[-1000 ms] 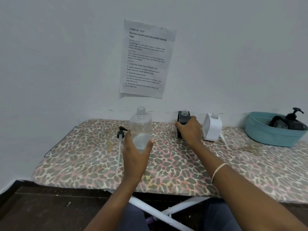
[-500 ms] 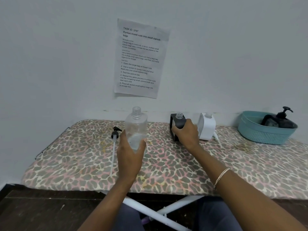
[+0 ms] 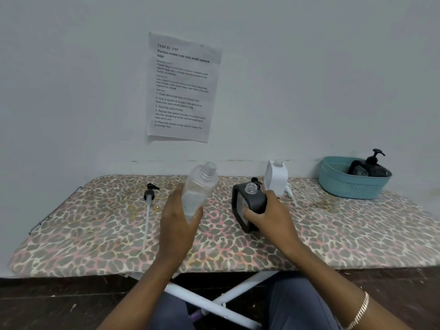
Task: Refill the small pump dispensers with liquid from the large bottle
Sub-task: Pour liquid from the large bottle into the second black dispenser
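We find the left hand curled round the lower body of the large clear bottle, holding it off the leopard-print board. The bottle is uncapped. Its long axis leans from base at seven o'clock to mouth at one o'clock. We cannot tell the liquid level.

The right hand grips the black dispenser from its right side, thumb across the front. The dispenser is tilted, its open neck turned up and toward the bottle. Its lower corner appears to rest on the board.

Governing relation: the dispenser's neck lies at about four o'clock from the bottle's mouth, near but apart, and lower. We judge the left hand must carry the mouth over that neck and tip further toward three o'clock. Both openings are narrow, so spillage is a risk.

Also noted: a white dispenser, uncapped, at one o'clock from the black one, and a detached pump at nine o'clock from the left hand.
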